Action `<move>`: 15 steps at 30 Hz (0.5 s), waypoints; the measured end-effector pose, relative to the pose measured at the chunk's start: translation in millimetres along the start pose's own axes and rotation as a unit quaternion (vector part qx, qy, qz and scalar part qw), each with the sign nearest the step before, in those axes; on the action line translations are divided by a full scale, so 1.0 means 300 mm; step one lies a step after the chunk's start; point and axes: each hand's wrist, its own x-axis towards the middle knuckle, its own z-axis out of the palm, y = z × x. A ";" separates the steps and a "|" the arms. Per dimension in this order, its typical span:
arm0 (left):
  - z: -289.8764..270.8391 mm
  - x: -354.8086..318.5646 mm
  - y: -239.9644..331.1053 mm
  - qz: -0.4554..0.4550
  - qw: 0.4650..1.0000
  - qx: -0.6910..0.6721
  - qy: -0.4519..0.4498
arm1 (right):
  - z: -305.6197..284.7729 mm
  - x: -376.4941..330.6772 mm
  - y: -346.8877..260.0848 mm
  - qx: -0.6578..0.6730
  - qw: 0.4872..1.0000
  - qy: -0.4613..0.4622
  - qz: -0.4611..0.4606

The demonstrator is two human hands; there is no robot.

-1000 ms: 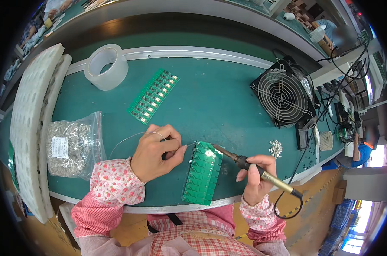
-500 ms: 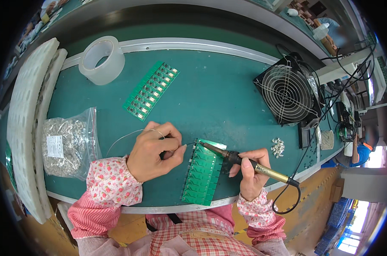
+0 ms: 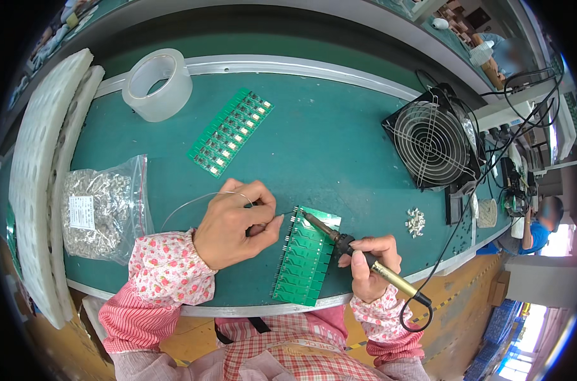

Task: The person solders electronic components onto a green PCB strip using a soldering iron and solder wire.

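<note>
A green circuit board panel (image 3: 301, 260) lies near the table's front edge, with a row of pins along its left side. My right hand (image 3: 371, 263) grips a soldering iron (image 3: 390, 277) with a gold and black handle. The iron's tip meets the panel's upper left corner, by the pins. Between the fingertips of my left hand (image 3: 237, 222) is a thin solder wire (image 3: 196, 199), pinched so that its end points at the same corner. The wire's tail loops back over the hand. Whether wire and tip touch is too small to tell.
A second circuit board panel (image 3: 231, 132) with mounted parts lies farther back. At left are a bag of small metal parts (image 3: 101, 213), a tape roll (image 3: 158, 86) and white foam trays (image 3: 47, 184). A fan (image 3: 431, 143) and a pile of connectors (image 3: 415, 223) are at right.
The soldering iron's handle has swung down toward me, so the iron slopes more steeply. My left hand stays by the panel's corner with the wire. The whole view has shifted slightly.
</note>
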 end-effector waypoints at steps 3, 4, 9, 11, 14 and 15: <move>0.002 0.001 -0.002 0.006 1.000 -0.004 0.000 | 0.003 -0.004 0.006 -0.003 1.000 0.001 -0.008; 0.003 0.001 -0.001 0.004 1.000 -0.005 0.002 | 0.003 -0.005 0.006 -0.003 1.000 0.003 -0.007; -0.001 0.001 0.006 -0.008 1.000 -0.006 0.010 | 0.005 -0.010 -0.004 0.022 0.999 0.031 0.022; 0.000 0.002 0.005 -0.007 1.000 -0.007 0.006 | 0.003 -0.011 0.003 0.037 0.998 0.040 0.028; 0.002 0.001 0.002 -0.001 1.000 -0.012 0.002 | 0.000 -0.003 -0.005 0.038 0.998 0.015 0.040; 0.003 0.003 0.003 -0.001 1.000 -0.012 0.002 | -0.001 -0.002 -0.007 0.038 0.998 0.014 0.040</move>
